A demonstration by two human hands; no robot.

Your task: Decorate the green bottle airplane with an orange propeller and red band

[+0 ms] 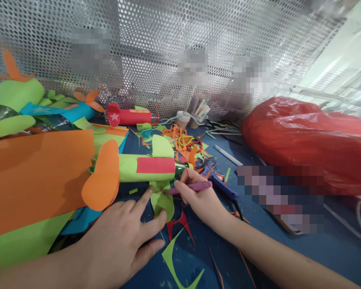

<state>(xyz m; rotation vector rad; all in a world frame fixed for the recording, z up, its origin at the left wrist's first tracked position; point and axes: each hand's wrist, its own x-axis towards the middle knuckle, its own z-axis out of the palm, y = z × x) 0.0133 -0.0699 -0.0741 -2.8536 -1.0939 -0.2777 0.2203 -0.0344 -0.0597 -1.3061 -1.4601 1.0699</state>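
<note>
A bottle wrapped in green foam [128,167] lies on its side, with a pink rectangle [155,165] on it and an orange piece [104,176] across its left end. Below it is a green wing-shaped piece [165,206]. My left hand [128,226] has its fingers spread, the fingertips resting on that wing. In my right hand [194,192] is a purple marker [198,186], its tip at the upper part of the wing. The bottle's neck is just above my right hand.
Orange sheets [42,176] lie at left, near other foam-wrapped bottles. Paper scraps [180,140], a blue glue gun [224,188] and cups of markers [198,116] are behind. A red plastic bag [307,140] stands at right. Green offcuts [176,265] lie in front.
</note>
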